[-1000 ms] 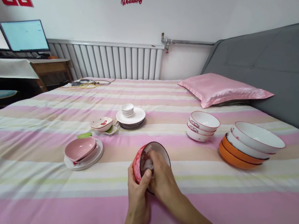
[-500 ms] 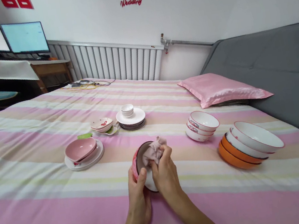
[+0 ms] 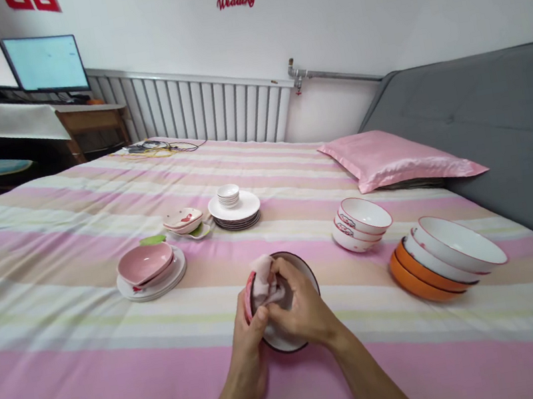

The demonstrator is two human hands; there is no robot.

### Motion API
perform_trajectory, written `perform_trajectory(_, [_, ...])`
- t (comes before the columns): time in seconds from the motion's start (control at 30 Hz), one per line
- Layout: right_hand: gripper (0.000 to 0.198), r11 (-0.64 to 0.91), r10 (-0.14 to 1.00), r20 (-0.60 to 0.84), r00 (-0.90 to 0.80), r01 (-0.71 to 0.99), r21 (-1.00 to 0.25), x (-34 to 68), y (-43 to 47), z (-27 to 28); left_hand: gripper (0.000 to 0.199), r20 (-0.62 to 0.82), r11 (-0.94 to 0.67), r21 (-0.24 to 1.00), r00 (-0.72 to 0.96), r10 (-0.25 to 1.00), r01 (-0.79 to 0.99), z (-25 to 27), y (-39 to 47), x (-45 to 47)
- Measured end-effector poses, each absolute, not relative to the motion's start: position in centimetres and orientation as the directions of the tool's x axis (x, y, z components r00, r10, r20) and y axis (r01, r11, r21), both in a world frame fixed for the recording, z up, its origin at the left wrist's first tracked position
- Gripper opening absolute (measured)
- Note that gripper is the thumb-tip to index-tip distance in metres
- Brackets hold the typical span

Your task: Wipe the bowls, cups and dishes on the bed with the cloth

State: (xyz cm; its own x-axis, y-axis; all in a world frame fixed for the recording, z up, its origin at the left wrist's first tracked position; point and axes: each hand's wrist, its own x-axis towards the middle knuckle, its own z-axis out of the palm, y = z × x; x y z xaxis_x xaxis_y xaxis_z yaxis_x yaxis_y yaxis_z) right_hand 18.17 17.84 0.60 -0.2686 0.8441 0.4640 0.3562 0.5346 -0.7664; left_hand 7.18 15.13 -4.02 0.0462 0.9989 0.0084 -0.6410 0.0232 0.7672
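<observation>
Between my hands is a bowl (image 3: pixel 288 339) with a dark rim, a pale inside and a red-pink outside, tilted so that its inside faces me. My left hand (image 3: pixel 248 337) grips its left side, thumb at the rim and the fingers behind the wall. A crumpled pale pink cloth (image 3: pixel 265 279) is pinched in my right hand (image 3: pixel 299 305) and lies against the bowl's upper left inside and rim. Part of the bowl's inside is covered by my right hand and the cloth.
On the striped bedspread (image 3: pixel 125 390) stand a pink dish (image 3: pixel 142 263) on plates, heart-patterned dishes (image 3: pixel 182 218), white cups on a plate stack (image 3: pixel 242 208), white bowls (image 3: pixel 365 214) and larger bowls (image 3: pixel 460 243) stacked over orange ones (image 3: pixel 423 276). A pink pillow (image 3: pixel 395 152) lies behind.
The bowl has turned to face me more and sits slightly further right. My right hand has shifted the cloth from inside the bowl to its upper left rim.
</observation>
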Motion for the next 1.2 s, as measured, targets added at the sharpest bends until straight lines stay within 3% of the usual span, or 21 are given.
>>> perform_trajectory(0.23, [0.015,0.658,0.742,0.381,-0.551,0.491,-0.572,18.7,17.0,1.3,0.067,0.108,-0.058,0.842,0.062,0.992,-0.536,-3.9,15.5,6.5])
perform_trajectory(0.37, [0.013,0.62,0.784,0.309,-0.539,0.65,-0.439,18.3,16.4,1.1,0.078,0.148,-0.147,0.872,-0.036,0.988,-0.467,-3.8,15.9,6.2])
perform_trajectory(0.47, [0.016,0.58,0.812,0.337,-0.476,0.72,-0.382,18.2,16.1,1.4,0.082,0.134,-0.157,0.866,-0.082,0.988,-0.476,-3.8,16.3,5.8])
perform_trajectory(0.6, [0.022,0.548,0.834,0.407,-0.373,0.65,-0.527,18.4,15.7,2.4,0.075,0.131,-0.197,0.874,-0.176,0.976,-0.444,-3.9,16.6,5.2])
perform_trajectory(0.7, [0.036,0.405,0.911,0.366,-0.192,0.589,-0.699,18.2,15.7,2.4,0.073,0.143,-0.24,0.878,-0.252,0.957,-0.415,-4.1,16.8,4.8])
perform_trajectory(0.77, [0.057,0.362,0.928,0.342,-0.147,0.57,-0.737,17.6,15.9,1.9,0.075,0.168,-0.271,0.884,-0.281,0.945,-0.381,-4.2,16.7,4.7])
perform_trajectory(0.83, [0.064,0.401,0.913,0.362,-0.186,0.564,-0.722,17.0,16.1,1.2,0.076,0.2,-0.293,0.896,-0.285,0.937,-0.334,-4.4,16.6,4.7])
perform_trajectory(1.03, [0.049,0.482,0.873,0.399,-0.28,0.613,-0.625,16.3,16.7,-0.6,0.086,0.237,-0.288,0.936,-0.246,0.94,-0.201,-4.3,16.3,5.2])
perform_trajectory(1.2, [0.017,0.611,0.782,0.483,-0.394,0.635,-0.472,16.8,17.8,-0.9,0.086,0.188,-0.242,0.937,-0.22,0.957,-0.25,-4.5,16.5,5.3])
